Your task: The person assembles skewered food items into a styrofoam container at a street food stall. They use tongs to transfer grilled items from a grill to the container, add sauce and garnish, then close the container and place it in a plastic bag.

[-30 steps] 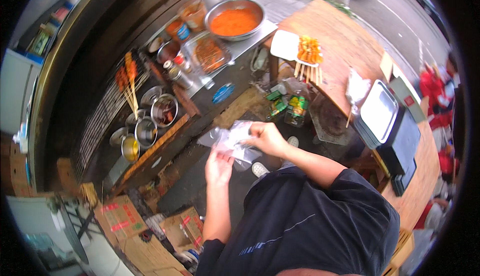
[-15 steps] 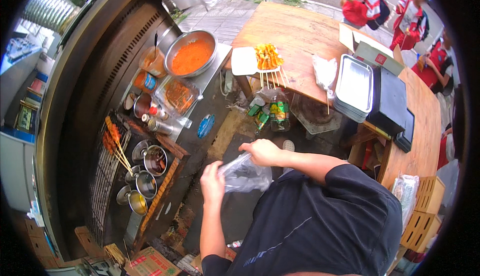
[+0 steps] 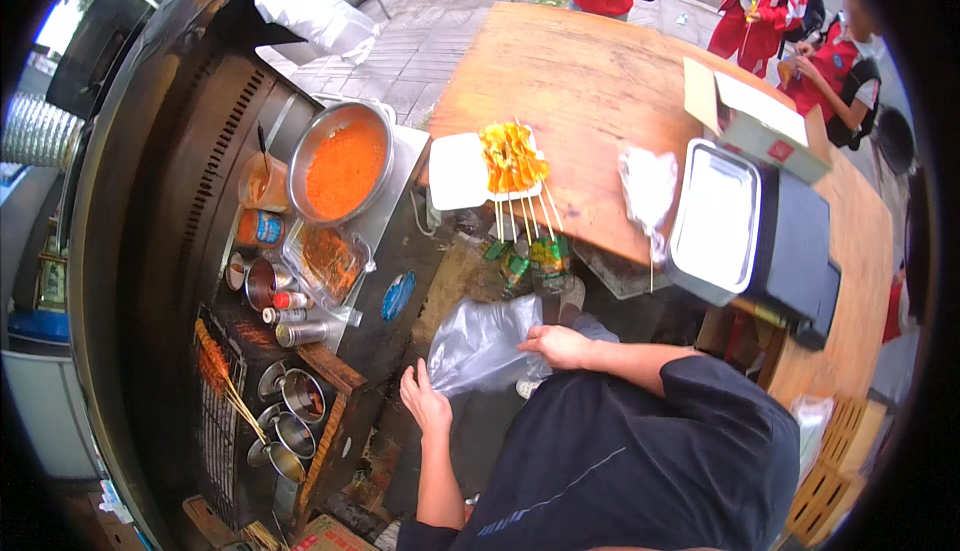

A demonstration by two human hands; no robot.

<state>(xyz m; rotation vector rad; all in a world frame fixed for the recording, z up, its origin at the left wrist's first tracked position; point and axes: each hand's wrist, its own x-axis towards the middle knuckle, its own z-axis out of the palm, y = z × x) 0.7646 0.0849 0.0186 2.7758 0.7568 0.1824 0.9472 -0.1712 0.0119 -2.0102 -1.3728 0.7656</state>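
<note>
Plastic bag (image 3: 485,341), clear and looking bare of contents, hangs between the worker's two hands, and I take it as the centre of my dial, with twelve o'clock pointing away from the worker's body. At three o'clock the right hand (image 3: 562,345) pinches its near-side edge, thumb and fingers closed on the film. Between seven and eight the left hand (image 3: 430,406) meets the lower left edge with fingers raised and partly spread; whether it grips the film or merely touches it, I can't tell from where I stand.

By my judgement the bag is spread out but unfilled: I make out nothing inside, and which edge is its mouth isn't clear. Just past twelve, on the wooden table (image 3: 590,71), yellow-orange skewers (image 3: 512,161) lie in an open white foam box (image 3: 458,173), so that portion is laid out, yet outside the bag. At about half past one, a whitish wrapped bundle (image 3: 647,191) sits near the table's edge, a stick poking out below.

Over at nine o'clock, reddish skewers (image 3: 212,363) remain on the grill rack (image 3: 218,441), neither boxed nor bagged; how well cooked they are, I can't judge. Metal cups (image 3: 295,433) stand beside them, towards eight.
</note>
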